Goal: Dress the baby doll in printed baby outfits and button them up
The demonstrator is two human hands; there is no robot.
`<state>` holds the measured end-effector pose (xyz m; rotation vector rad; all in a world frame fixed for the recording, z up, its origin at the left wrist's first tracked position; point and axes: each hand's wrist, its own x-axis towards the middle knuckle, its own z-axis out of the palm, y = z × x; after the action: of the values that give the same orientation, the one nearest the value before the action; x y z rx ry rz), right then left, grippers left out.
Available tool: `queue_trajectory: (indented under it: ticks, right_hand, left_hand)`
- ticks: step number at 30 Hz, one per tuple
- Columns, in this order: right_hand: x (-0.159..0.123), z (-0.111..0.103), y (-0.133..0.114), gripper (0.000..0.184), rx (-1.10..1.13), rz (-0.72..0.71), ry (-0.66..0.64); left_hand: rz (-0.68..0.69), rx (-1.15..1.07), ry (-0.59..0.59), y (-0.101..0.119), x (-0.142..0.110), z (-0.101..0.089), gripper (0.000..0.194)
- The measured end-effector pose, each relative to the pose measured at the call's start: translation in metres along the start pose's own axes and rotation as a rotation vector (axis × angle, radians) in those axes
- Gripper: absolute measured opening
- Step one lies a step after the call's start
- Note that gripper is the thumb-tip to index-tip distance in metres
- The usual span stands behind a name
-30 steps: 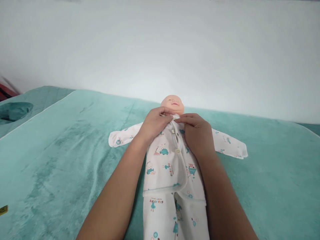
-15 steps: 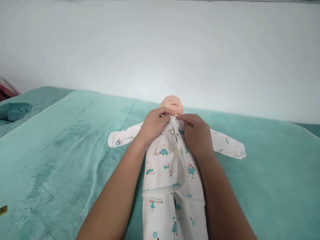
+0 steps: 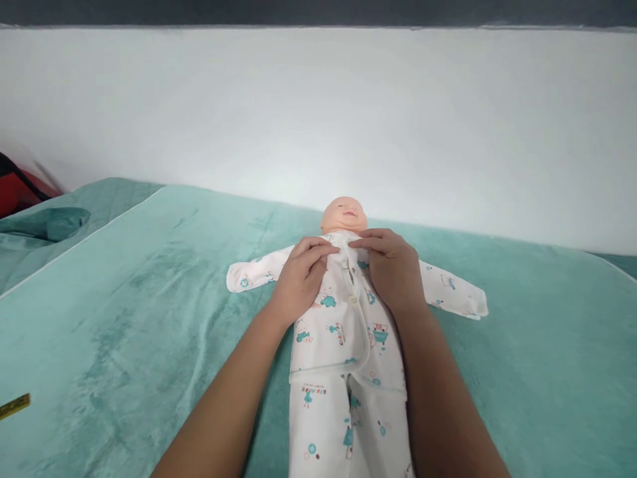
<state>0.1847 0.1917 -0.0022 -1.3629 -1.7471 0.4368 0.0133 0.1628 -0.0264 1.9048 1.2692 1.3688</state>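
A baby doll (image 3: pixel 343 214) lies on its back, dressed in a white printed baby shirt (image 3: pixel 331 345) and matching printed pants (image 3: pixel 318 431). My left hand (image 3: pixel 301 275) rests on the left side of the shirt's chest, its fingers stretched toward the front opening just below the collar. From the other side, my right hand (image 3: pixel 393 265) lies on the chest with two fingers extended to the collar; its thumb is hidden. Small fastenings run down the shirt's front, a pale one (image 3: pixel 353 301) among them. Both sleeves spread outward on the bed.
A green plush blanket (image 3: pixel 129 318) lies under the doll, with wrinkles at the left. Behind it rises a white wall (image 3: pixel 318 113). At the far left is a red and black object (image 3: pixel 20 186); a yellow strip (image 3: pixel 14 406) sits at the left edge.
Both hands have drawn slightly down from the doll's neck, and the left fingers have flattened on the shirt. The collar shows more. The camera view has tilted up a little.
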Motion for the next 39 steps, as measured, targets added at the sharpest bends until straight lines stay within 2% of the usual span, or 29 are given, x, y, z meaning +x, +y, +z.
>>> queue_trajectory:
  ticks: [5, 12, 19, 21, 25, 27, 30, 34, 39]
  right_hand:
    - [0.001, -0.007, 0.006, 0.043, -0.088, -0.08, -0.129]
    - [0.0, -0.009, 0.01, 0.045, -0.112, -0.122, -0.153]
    - [-0.012, -0.005, -0.014, 0.023, -0.04, -0.051, 0.02]
    - [-0.021, -0.008, -0.025, 0.015, -0.089, 0.037, -0.019]
    - [-0.04, -0.014, -0.044, 0.034, -0.267, 0.185, -0.163]
    - [-0.046, -0.015, -0.049, 0.038, -0.341, 0.191, -0.195]
    - [-0.045, -0.014, -0.05, 0.032, -0.395, 0.163, -0.195]
    - [-0.038, -0.019, -0.041, 0.028, -0.273, 0.174, -0.234]
    - [-0.035, -0.03, -0.025, 0.026, 0.138, 0.332, -0.29]
  left_hand:
    - [-0.047, -0.059, 0.035, 0.004, -0.004, -0.001, 0.025]
    - [0.075, 0.024, 0.029, 0.006, -0.006, -0.002, 0.021]
    - [0.139, 0.069, -0.024, 0.011, -0.007, -0.004, 0.022]
    - [0.13, 0.069, -0.027, 0.012, -0.007, -0.004, 0.02]
    - [0.088, 0.037, -0.029, 0.013, -0.005, -0.004, 0.016]
    - [0.062, 0.028, -0.031, 0.013, -0.004, -0.004, 0.014]
    - [0.03, 0.03, -0.03, 0.014, -0.004, -0.003, 0.01]
    - [0.006, 0.018, -0.034, 0.014, -0.002, -0.002, 0.006]
    - [-0.055, -0.056, -0.059, 0.015, -0.001, -0.003, 0.005]
